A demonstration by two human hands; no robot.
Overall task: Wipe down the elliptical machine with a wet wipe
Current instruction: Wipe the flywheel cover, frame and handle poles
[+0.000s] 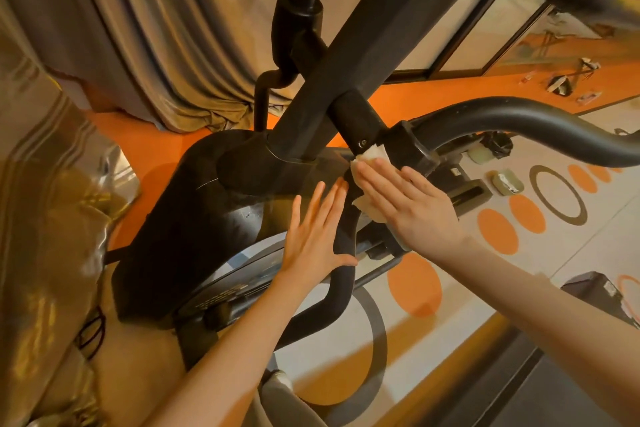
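1. While the right hand (412,204) presses the wet wipe (369,163) flat, fingers straight, against the elliptical machine (194,218) where a handlebar joins the centre post, wiping looks under way.
2. The left hand (311,236) rests open on a curved bar just left.
3. Next move probably: slide the wipe along the joint.
4. Far left hang curtains (145,28); orange-dotted floor (502,229) lies right.

crossing black bars (332,80) block above, curtain (145,28) left
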